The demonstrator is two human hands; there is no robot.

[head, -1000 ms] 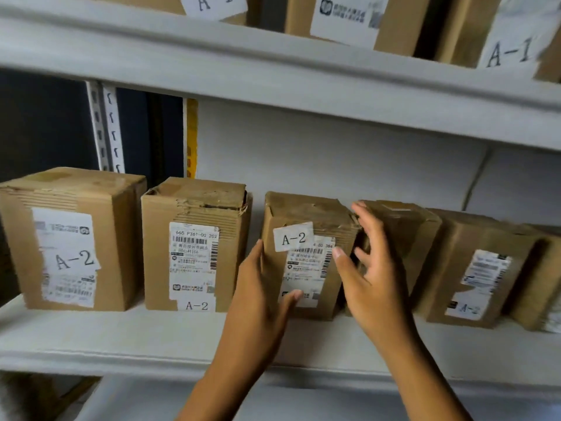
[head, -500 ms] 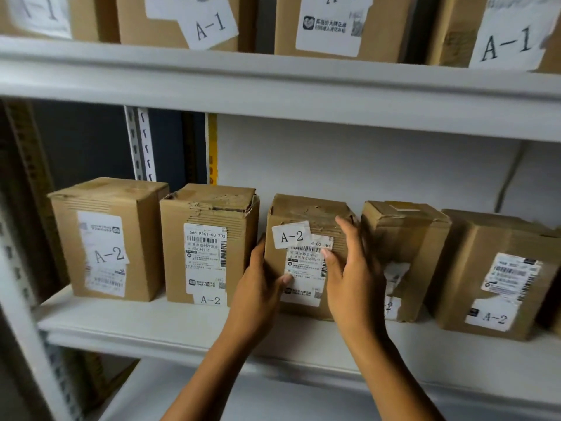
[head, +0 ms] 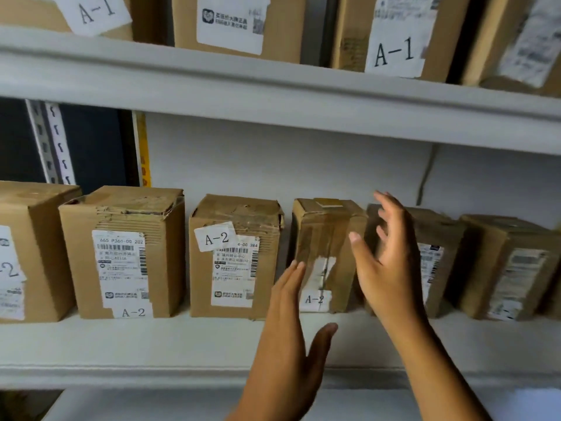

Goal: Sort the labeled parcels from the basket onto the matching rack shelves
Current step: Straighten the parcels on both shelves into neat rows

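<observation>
Several cardboard parcels marked A-2 stand in a row on the middle shelf (head: 151, 344). One with an A-2 sticker near its top (head: 233, 256) stands left of centre. To its right is a taped parcel (head: 324, 238) with an A-2 label low on its front. My left hand (head: 291, 338) hovers open in front of the gap between these two, fingers straight, holding nothing. My right hand (head: 385, 262) is open with spread fingers, raised at the taped parcel's right edge, partly covering the parcel behind it (head: 437, 256).
The upper shelf (head: 273, 95) carries parcels marked A-1 (head: 394, 38). More A-2 parcels (head: 124, 253) stand at the left and at the far right (head: 510, 268). A slotted rack post (head: 51, 141) rises at the back left. The basket is out of view.
Both hands have let go of the parcel with the top A-2 sticker and moved right, toward the taped parcel. The view has shifted to the right.
</observation>
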